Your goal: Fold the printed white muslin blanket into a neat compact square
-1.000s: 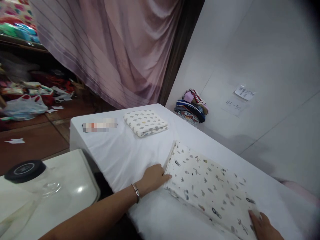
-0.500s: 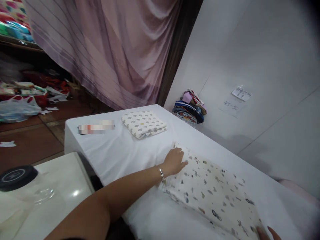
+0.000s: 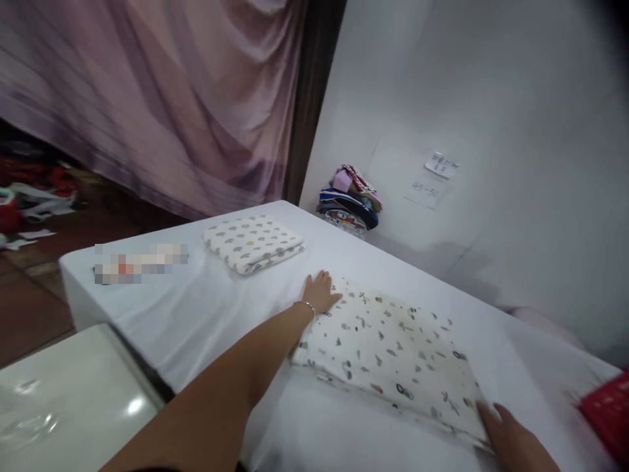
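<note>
A folded white cloth point(image 3: 388, 354) with small grey and brown plant-like prints lies flat on the white-covered table. My left hand point(image 3: 322, 293) rests on its far left corner, fingers spread, palm down. At the near right edge of this cloth is my right hand point(image 3: 515, 436), with two digits showing apart against the fabric and the rest partly hidden. A second folded cloth point(image 3: 253, 242), white with grey rounded prints, sits farther back on the table as a thicker, smaller bundle.
A pixelated object point(image 3: 142, 262) lies on the table's left end. White tablecloth point(image 3: 196, 314) covers the table beside a grey wall. Folded fabrics point(image 3: 348, 200) are piled by the wall. A glossy white surface point(image 3: 63, 387) stands at lower left, a red item point(image 3: 609, 413) at far right.
My left hand has gone from the cloth's left edge to its far left corner, its fingers now spread. My right hand stays near the right edge. The view has turned right.
</note>
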`<state>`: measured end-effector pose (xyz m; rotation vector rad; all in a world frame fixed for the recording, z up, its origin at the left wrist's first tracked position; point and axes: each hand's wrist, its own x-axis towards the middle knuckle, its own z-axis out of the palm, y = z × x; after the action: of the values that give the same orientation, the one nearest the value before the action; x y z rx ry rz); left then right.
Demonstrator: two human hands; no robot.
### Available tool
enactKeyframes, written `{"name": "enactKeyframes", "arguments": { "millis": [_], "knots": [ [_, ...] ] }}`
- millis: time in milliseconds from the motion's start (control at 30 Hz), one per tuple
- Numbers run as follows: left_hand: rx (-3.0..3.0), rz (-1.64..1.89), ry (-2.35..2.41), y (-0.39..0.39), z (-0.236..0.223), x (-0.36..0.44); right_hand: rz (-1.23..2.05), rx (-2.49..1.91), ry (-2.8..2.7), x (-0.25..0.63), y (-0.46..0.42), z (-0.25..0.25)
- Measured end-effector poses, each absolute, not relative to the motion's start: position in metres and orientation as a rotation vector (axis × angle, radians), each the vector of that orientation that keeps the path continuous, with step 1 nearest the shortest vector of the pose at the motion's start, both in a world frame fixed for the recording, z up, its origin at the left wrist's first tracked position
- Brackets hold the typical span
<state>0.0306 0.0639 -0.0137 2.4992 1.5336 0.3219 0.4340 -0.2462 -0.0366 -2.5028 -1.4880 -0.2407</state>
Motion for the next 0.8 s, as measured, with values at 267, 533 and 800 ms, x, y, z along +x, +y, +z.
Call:
{"name": "enactKeyframes", "arguments": {
  "millis": [267,533,800],
  "knots": [
    [2.675,0.403,1.38,0.038,0.005,0.035,-0.149,-2.241,-1.787,0.371,-0.181,-0.017],
    [2.858,0.388,1.184,0.0,-0.018,0.017,0.157,-2.459,-1.804,0.355,-0.16,-0.017],
    [2.92,0.388,1.195,0.002,-0.017,0.019,0.131,-2.149,-2.115,0.306,-0.049,0.013]
  ]
}}
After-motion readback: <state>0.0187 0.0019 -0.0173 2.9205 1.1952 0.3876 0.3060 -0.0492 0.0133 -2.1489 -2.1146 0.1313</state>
